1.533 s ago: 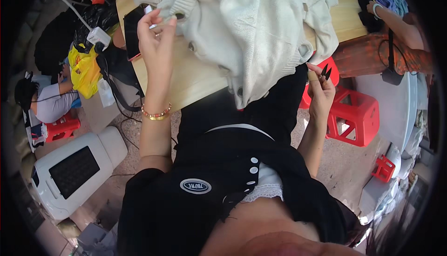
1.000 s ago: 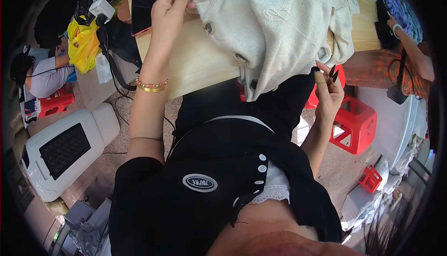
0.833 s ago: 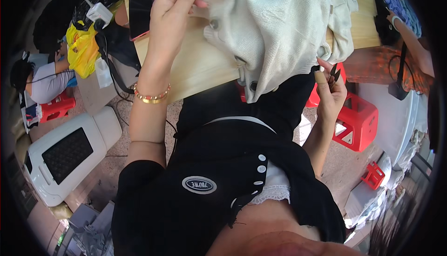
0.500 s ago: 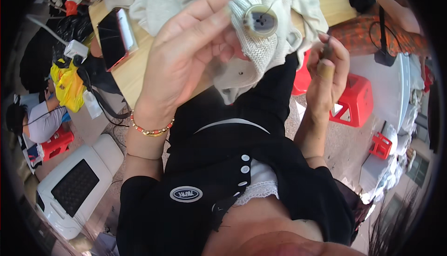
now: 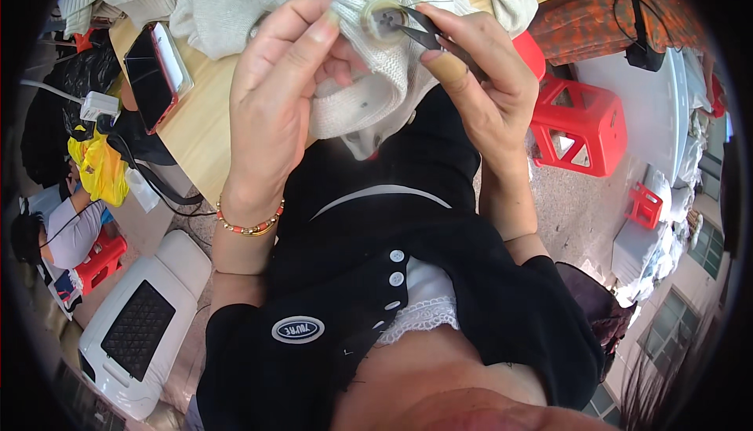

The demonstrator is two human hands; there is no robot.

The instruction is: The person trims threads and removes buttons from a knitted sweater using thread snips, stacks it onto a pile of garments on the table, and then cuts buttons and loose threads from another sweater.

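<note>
My left hand [image 5: 274,94] pinches a fold of a cream knitted garment [image 5: 345,70] and holds it up close to the camera. A large pale button [image 5: 383,20] sits on that fold, just above my left fingers. My right hand [image 5: 478,86] holds small dark thread snips [image 5: 427,35] with their tips touching the button. The rest of the garment lies heaped on the wooden table [image 5: 200,129] behind my hands.
A phone in a red case [image 5: 157,70] lies on the table's left part. A white heater [image 5: 141,329] stands on the floor at lower left. Red plastic stools [image 5: 580,125] stand at the right. A seated person [image 5: 63,231] is at far left.
Both hands have come up from the table toward the camera. My left hand lifted the buttoned fold, and my right hand rose from beside my lap and brought the snips to the button.
</note>
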